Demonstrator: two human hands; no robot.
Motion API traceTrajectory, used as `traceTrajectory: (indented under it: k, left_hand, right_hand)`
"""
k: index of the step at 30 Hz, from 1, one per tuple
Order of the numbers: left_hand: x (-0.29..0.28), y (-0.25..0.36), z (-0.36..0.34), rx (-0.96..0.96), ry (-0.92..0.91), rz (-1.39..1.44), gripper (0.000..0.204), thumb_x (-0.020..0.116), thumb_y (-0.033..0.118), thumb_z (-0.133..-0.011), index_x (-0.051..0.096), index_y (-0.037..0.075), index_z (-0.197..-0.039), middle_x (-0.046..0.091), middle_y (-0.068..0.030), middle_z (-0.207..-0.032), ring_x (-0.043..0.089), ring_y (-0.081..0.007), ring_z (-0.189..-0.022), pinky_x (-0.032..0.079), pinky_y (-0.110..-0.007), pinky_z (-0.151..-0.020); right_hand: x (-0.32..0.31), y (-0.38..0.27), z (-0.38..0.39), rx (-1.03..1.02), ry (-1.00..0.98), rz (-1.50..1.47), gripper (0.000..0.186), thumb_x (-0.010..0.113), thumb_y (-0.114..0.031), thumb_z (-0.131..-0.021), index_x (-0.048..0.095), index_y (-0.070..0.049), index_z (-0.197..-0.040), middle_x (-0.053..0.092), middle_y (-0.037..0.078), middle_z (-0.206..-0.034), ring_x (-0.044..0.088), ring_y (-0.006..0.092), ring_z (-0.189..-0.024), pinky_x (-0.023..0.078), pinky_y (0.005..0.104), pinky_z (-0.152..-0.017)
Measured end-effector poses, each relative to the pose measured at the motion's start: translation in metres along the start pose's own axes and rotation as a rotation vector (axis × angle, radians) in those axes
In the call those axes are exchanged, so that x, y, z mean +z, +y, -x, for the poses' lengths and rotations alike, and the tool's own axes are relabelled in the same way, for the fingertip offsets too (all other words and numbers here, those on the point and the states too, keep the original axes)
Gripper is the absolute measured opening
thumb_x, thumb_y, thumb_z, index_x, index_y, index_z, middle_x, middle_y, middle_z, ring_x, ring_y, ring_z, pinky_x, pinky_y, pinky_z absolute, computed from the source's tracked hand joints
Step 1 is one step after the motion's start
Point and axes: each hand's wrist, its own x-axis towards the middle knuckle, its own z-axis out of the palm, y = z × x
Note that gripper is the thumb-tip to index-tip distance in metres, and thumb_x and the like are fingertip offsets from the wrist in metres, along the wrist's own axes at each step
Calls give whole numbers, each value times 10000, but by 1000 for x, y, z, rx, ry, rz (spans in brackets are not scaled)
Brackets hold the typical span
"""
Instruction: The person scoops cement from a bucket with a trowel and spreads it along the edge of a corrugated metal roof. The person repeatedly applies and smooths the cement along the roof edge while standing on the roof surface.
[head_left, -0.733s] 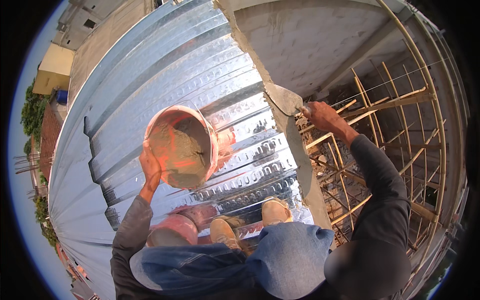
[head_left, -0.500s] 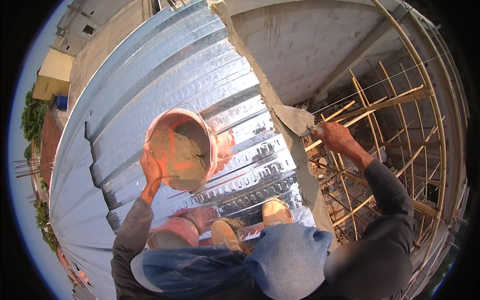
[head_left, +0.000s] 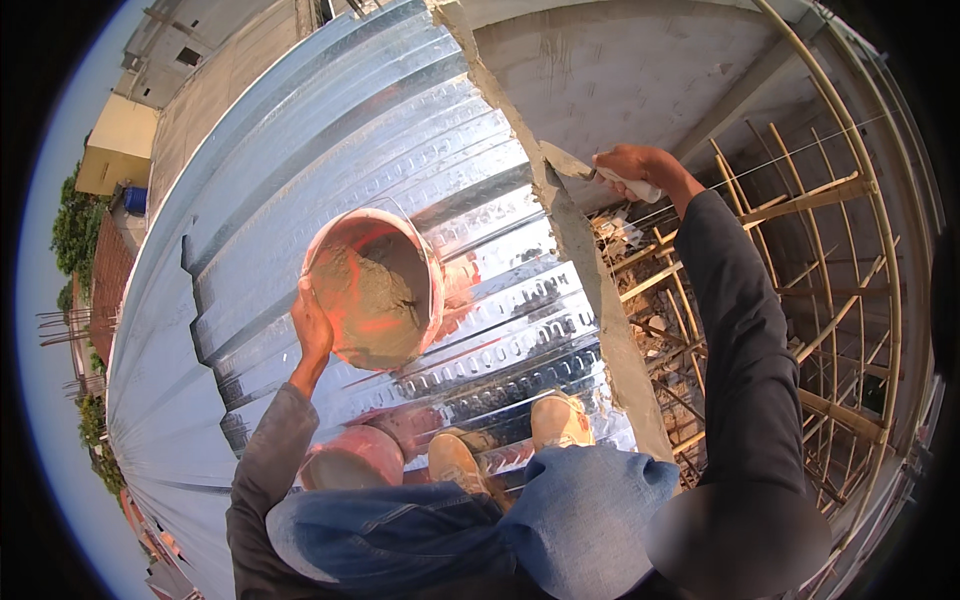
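My right hand (head_left: pixel 636 172) is closed round the pale handle of a trowel (head_left: pixel 565 161). The trowel's blade lies at the edge of the mortar-coated wall top (head_left: pixel 572 232), along the right side of the metal roof. My left hand (head_left: pixel 313 325) grips the left rim of a reddish bucket (head_left: pixel 434 270) that stands tilted on the roofing. Grey wet mortar (head_left: pixel 362 300) fills part of the bucket, with orange streaks through it. Its thin wire handle rises at the far rim.
Shiny corrugated roof sheets (head_left: pixel 300 190) spread left and ahead, with my shoes (head_left: pixel 560 420) on them. A second reddish bucket (head_left: pixel 352 460) stands near my legs. Right of the wall, a deep drop holds bamboo scaffolding (head_left: pixel 830 300), a taut string and rubble (head_left: pixel 640 330) below.
My right hand and the trowel have moved away from me along the wall top, and my right arm has stretched forward. My left hand still holds the bucket's rim.
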Motion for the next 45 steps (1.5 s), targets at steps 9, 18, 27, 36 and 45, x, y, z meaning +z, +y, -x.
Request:
traceTrajectory:
  k: [9, 18, 27, 36, 45]
  left_hand:
    - [-3, -8, 1, -17, 75, -20, 711, 320, 530, -1188, 565, -45, -1527, 682, -180, -1415, 630, -250, -1287, 480, -389, -1095]
    - [-4, -7, 0, -63, 66, 4, 712, 319, 540, -1187, 623, -45, -1458, 729, -156, -1325, 679, -244, -1203, 522, -383, -1038]
    - [0, -9, 4, -36, 10, 161, 684, 301, 499, -1202, 621, -54, -1446, 728, -151, -1312, 684, -216, -1190, 533, -350, -1034]
    - [16, 3, -1, -85, -36, 192, 679, 306, 508, -1199, 610, -45, -1446, 741, -138, -1253, 728, -202, -1065, 598, -344, -887]
    - [2, 2, 8, -114, 16, 178, 675, 301, 507, -1200, 614, -38, -1449, 738, -142, -1241, 732, -200, -1047, 602, -329, -842]
  right_hand:
    - [44, -27, -12, -435, 376, 135, 623, 477, -467, -1128, 669, 82, -905, 637, 160, -603, 703, 328, -604, 545, 474, -624]
    - [35, -119, -87, -368, 434, 445, 594, 481, -432, -1125, 720, 101, -1017, 745, 280, -827, 753, 435, -732, 592, 543, -758]
    - [40, -129, -103, -332, 594, 550, 540, 532, -449, -1056, 735, 14, -1245, 750, 275, -1248, 714, 460, -1176, 569, 556, -982]
    - [28, -128, -140, -715, 944, 244, 484, 609, -381, -1007, 718, 24, -1248, 771, 275, -1048, 748, 468, -1012, 591, 550, -875]
    - [66, -168, -134, -506, 807, 215, 465, 605, -330, -994, 703, -10, -1316, 744, 288, -1205, 687, 505, -1168, 549, 557, -1028]
